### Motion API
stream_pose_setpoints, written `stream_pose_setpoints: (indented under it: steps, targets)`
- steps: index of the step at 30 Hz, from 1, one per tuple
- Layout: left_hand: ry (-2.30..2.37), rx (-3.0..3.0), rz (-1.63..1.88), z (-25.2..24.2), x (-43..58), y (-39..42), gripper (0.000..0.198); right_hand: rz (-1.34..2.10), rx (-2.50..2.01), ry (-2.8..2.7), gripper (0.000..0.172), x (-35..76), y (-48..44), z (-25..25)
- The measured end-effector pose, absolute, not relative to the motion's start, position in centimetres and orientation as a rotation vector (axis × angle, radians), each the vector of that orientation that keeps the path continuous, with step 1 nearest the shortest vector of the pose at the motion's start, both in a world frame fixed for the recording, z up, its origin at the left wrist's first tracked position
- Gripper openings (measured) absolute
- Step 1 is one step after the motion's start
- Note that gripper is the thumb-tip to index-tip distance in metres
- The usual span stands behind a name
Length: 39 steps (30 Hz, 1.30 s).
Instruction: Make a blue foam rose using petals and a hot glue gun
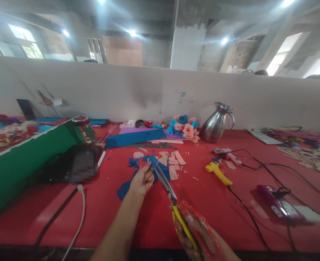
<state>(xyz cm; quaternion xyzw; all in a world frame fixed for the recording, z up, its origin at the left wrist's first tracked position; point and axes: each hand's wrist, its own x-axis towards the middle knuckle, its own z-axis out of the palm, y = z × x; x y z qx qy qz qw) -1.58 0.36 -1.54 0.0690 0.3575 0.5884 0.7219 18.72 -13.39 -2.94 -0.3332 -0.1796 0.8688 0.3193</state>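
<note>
My left hand pinches a small blue paper piece above the red table. My right hand, partly wrapped in red, grips yellow-handled scissors. The open blades point up and left at the blue piece, right beside my left fingers. More blue scraps lie under my left hand. Pink paper strips are scattered just beyond.
A yellow glue gun with a black cord lies to the right, near a purple device. A steel jug, paper flowers and a blue sheet stand at the back. A green roll and black object are left.
</note>
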Motion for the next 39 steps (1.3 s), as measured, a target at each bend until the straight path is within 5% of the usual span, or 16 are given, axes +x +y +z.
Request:
stream_pose_setpoints:
  steps: [39]
  targets:
    - [0.787, 0.24, 1.295, -1.57, -1.1, 0.02, 0.025, 2.263, -0.97, -0.537, 0.044, 19.07, -12.95, -3.19]
